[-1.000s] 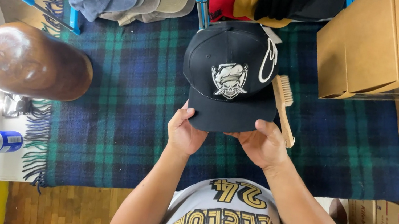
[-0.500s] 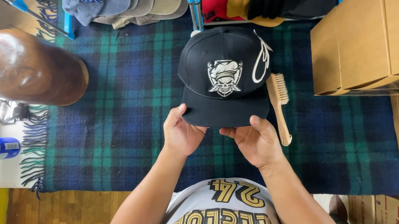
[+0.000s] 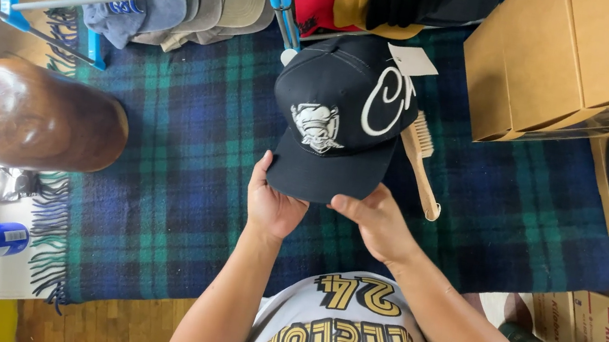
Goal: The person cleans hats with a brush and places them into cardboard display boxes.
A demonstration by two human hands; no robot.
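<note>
Head view: I see the black cap (image 3: 338,115) held above the plaid blanket (image 3: 180,175), just left of the wooden brush (image 3: 422,166). My left hand (image 3: 271,205) and right hand (image 3: 376,222) pinch its brim. I judge it light, with a soft crown and stiff brim, so the brim is the best hold.

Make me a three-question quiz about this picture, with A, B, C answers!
1. Where is the brush?
A. On the plaid blanket by the cap
B. In a box
C. On the floor

2. What colour is the cap?
A. Red
B. Black
C. Yellow

3. How is the cap held?
A. Left hand only
B. Lying untouched
C. Both hands on the brim

Answers: 1 A, it lies on the blanket right of the cap. 2 B, black with white designs. 3 C, left hand and right hand grip the brim.
</note>
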